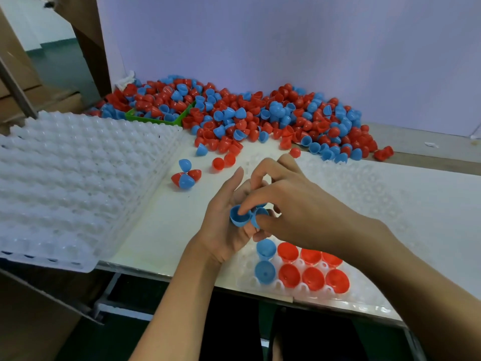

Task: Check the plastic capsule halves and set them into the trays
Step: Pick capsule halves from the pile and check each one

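White bench (161, 230) against a pale wall, with the working tray (364, 298) at its near edge as landmark. Above the tray, the left hand (223, 230) cups blue capsule halves (240, 217); the right hand (291, 204) pinches one of them. Blue and red halves sit in the tray's near rows. Beyond it lies a loose pile (260, 118); to its left, stacked empty trays (78, 178).

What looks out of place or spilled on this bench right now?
The heap of red and blue plastic capsule halves buries most of the green plastic bin and spreads loose over the white table. A few halves lie apart near the stack of empty white trays. Nothing looks damaged.
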